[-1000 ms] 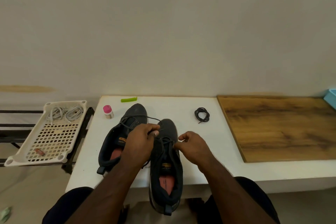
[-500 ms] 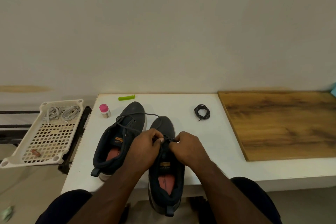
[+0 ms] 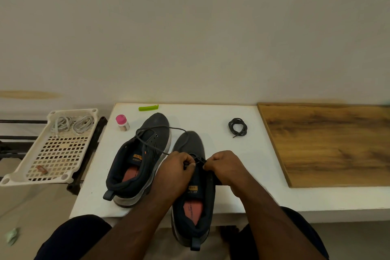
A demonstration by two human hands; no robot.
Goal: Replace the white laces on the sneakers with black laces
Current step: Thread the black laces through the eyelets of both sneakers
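Threading the black lace (image 3: pixel 168 127) through the right shoe (image 3: pixel 191 148), both hands are pinching it: left hand (image 3: pixel 176 168), right hand (image 3: pixel 224 167); feeding the tip straight is helping.

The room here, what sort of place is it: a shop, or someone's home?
Probably a plain home or workroom corner, not a shop: a bare wall, a small white table with a wooden board beside it, and a plastic tray of white laces on a rack.
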